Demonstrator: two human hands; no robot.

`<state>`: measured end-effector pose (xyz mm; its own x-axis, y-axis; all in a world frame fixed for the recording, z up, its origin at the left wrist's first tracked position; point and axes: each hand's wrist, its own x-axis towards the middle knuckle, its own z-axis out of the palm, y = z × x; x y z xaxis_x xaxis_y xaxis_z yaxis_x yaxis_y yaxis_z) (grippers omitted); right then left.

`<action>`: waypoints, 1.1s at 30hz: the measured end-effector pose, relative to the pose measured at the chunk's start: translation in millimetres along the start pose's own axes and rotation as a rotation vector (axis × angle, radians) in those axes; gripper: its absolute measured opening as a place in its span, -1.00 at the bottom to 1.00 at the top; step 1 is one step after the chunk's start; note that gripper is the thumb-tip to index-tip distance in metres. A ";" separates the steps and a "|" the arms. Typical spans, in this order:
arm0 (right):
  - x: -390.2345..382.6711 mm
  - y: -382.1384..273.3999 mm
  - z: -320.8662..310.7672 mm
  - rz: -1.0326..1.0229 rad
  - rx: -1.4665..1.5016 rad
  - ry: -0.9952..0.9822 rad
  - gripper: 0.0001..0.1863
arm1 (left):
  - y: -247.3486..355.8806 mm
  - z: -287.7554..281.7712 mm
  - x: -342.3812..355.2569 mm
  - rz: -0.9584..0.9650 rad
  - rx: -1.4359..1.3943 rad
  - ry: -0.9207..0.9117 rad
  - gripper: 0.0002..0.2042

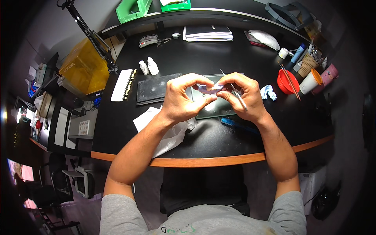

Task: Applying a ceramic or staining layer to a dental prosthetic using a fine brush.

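Between both hands, over the middle of the table, is a small pale bluish-white curved piece [207, 89], shaped like a dental arch. My left hand [182, 96] grips its left end between thumb and fingers. My right hand [246, 96] pinches its right end and also keeps a slim metal hand tool [239, 98] slanted across the fingers. Fingertips hide part of the piece. Below the hands lies a glass plate [215, 111], and a dark flat slab [154, 89] is to its left.
Crumpled white tissue [166, 139] lies by my left forearm, and a blue brush [237, 124] near my right wrist. At right stand a red bowl [287, 82] with sticks across it and a white cup [312, 81]. Two white bottles [152, 66] and a tooth shade guide [122, 85] are at left.
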<state>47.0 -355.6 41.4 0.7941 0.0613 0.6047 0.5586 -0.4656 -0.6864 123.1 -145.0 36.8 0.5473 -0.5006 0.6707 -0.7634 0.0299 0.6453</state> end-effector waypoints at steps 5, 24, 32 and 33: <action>3.1 -1.6 1.1 -0.151 -0.096 0.015 -0.78 | 0.2 0.4 -2.8 -0.179 -0.149 -0.029 -0.65; 0.9 -5.0 -9.1 -0.097 -0.013 0.261 -0.53 | -1.0 3.3 0.0 -0.329 -0.352 0.002 -0.60; -2.0 -3.9 -13.3 0.218 0.075 0.190 -0.24 | -0.4 2.2 -0.1 -0.298 -0.298 0.029 -0.62; -2.7 -0.3 -13.1 0.175 0.100 0.162 -0.40 | -0.9 2.6 -0.1 -0.303 -0.298 0.035 -0.63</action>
<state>41.5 -367.3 45.3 0.8366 -0.1585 0.5243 0.4432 -0.3665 -0.8180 122.8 -147.2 35.2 0.7472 -0.4953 0.4431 -0.4365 0.1368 0.8892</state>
